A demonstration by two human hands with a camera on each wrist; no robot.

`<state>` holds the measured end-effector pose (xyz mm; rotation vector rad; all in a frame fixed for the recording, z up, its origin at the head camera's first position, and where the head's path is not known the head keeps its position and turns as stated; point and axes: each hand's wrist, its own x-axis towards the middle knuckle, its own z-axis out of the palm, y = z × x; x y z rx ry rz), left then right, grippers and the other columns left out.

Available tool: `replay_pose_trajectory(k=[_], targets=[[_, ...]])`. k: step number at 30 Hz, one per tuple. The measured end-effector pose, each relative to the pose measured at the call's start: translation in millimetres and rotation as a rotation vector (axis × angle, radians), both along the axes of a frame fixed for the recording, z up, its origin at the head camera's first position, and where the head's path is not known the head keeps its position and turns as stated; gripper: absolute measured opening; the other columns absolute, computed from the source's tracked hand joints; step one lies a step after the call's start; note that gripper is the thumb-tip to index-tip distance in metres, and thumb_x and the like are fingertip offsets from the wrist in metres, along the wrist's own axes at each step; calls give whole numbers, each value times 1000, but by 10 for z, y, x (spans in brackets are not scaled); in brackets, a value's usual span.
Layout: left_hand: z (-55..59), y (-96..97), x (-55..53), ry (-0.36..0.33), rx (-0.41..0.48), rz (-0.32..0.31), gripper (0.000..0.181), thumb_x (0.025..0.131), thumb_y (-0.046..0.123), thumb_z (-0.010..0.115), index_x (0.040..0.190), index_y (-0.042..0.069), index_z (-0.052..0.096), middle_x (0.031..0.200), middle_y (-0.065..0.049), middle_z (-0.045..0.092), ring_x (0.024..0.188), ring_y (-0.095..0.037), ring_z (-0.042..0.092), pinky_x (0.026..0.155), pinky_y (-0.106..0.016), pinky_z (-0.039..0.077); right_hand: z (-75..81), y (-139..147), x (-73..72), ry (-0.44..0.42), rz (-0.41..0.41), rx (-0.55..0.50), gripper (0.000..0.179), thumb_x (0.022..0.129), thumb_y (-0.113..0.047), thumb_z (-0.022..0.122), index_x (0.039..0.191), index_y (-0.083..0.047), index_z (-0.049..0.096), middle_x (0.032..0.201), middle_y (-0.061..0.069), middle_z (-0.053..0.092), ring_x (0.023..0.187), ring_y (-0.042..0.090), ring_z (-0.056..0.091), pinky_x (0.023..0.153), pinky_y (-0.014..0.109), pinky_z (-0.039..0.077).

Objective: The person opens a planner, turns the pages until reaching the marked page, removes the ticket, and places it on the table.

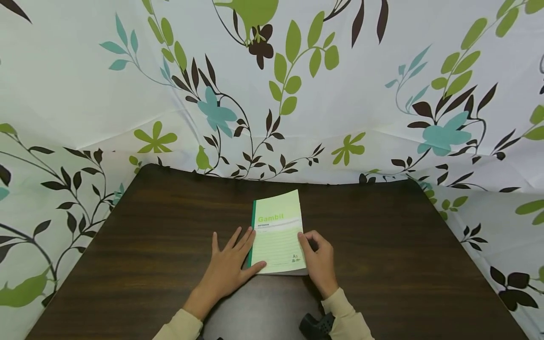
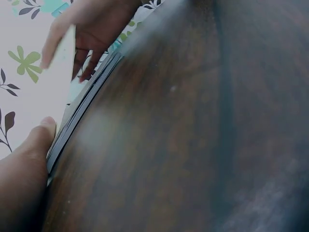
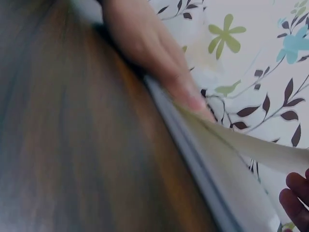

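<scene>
A pale green notebook with a dark green spine and the word "Gambit" lies on the dark wooden table. Its front cover is lifted along the right side and stands away from the pages beneath, as both wrist views show. My left hand rests at the spine with fingers spread, its thumb lying over the cover's lower left corner. At the right edge, my right hand pinches the cover between thumb and curled fingers. In the right wrist view only some fingertips of that hand show.
The brown table reaches out on both sides of the notebook. Behind it hangs a white cloth printed with leaves and flowers. A black device sits at the right wrist, near the table's front.
</scene>
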<state>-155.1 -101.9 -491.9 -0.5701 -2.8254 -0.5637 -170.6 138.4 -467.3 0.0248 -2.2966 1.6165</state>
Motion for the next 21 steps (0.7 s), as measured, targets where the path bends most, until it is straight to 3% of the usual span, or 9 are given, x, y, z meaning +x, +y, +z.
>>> replay_pose_trajectory(k=[3,6,11,14,17,21], targets=[[-6,-7,-1,-20,-1,3,87,97,70,52,162,14,36,164,-3,37,154,-30,31,114,-79,-1,56,-52,11,-23,49,-69,18,103,-17,67,94,-3,73,86,8,70,77,15,61,67,24,51],[-16,-12,-10,-24,29,-18,83,99,69,51,161,15,37,165,-2,35,153,-26,32,117,-75,1,112,-103,41,-40,94,-107,21,105,-16,62,115,-1,72,102,13,72,88,18,64,72,25,54],[-30,-18,-24,-31,142,-147,87,94,67,62,159,12,43,166,-2,35,152,-18,35,123,-61,15,123,-128,67,-47,133,-116,37,108,-15,57,143,-4,58,122,16,68,102,24,64,79,24,55],[-27,-20,-14,-48,212,-193,93,87,66,72,156,9,47,164,-5,39,149,-21,40,121,-53,30,95,-108,66,-36,130,-114,40,108,-14,57,147,-5,55,125,16,66,106,25,63,82,23,54],[-16,-21,-1,-74,253,-185,94,85,66,76,154,8,49,162,-6,42,147,-25,44,113,-50,42,59,-79,58,-36,123,-116,40,108,-15,57,147,-6,56,126,15,66,105,25,63,81,23,53],[8,-20,-1,-116,293,-176,94,84,62,78,153,7,50,161,-7,43,145,-25,45,109,-48,47,4,-29,51,-56,105,-129,39,108,-16,58,145,-6,57,125,14,67,103,24,63,80,23,53]])
